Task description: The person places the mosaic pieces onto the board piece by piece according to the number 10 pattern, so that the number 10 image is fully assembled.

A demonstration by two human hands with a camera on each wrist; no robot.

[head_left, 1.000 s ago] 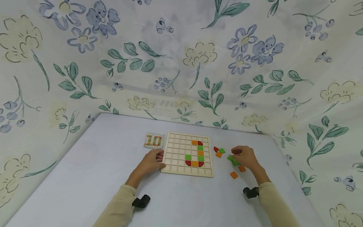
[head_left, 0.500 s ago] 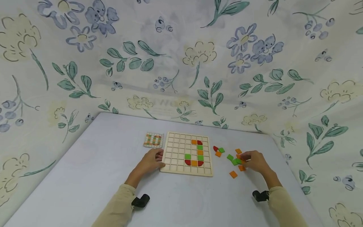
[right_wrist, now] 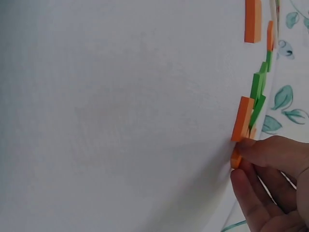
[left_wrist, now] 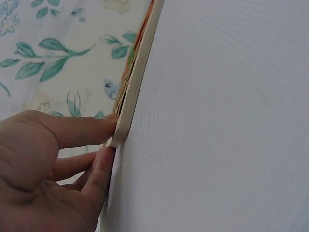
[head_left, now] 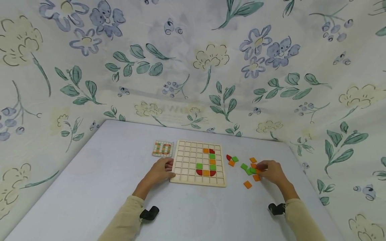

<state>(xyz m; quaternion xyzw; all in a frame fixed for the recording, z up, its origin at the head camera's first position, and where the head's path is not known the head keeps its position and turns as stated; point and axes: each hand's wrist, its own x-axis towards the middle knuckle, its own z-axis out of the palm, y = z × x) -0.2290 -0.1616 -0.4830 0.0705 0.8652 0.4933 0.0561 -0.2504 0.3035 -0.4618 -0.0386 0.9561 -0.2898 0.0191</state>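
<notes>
My left hand pinches the lower left corner of a wooden grid board, thumb on top and fingers beneath the edge, as the left wrist view shows. Red, orange and green tiles sit in the board's right half, forming a hooked J-like shape. To the right of the board, my right hand is at the loose tiles. In the right wrist view its thumb and a finger pinch an orange tile. Green tiles and another orange tile lie close by its fingertips.
A small pattern card printed with a coloured 10 lies left of the board. A red rounded tile is near the board's right edge. One orange tile lies nearer the front. Patterned cloth surrounds the white table.
My right hand has moved right, from above the green tiles to an orange tile at the pile's right side. It has barely moved in the last half second. My left hand stays on the board.
</notes>
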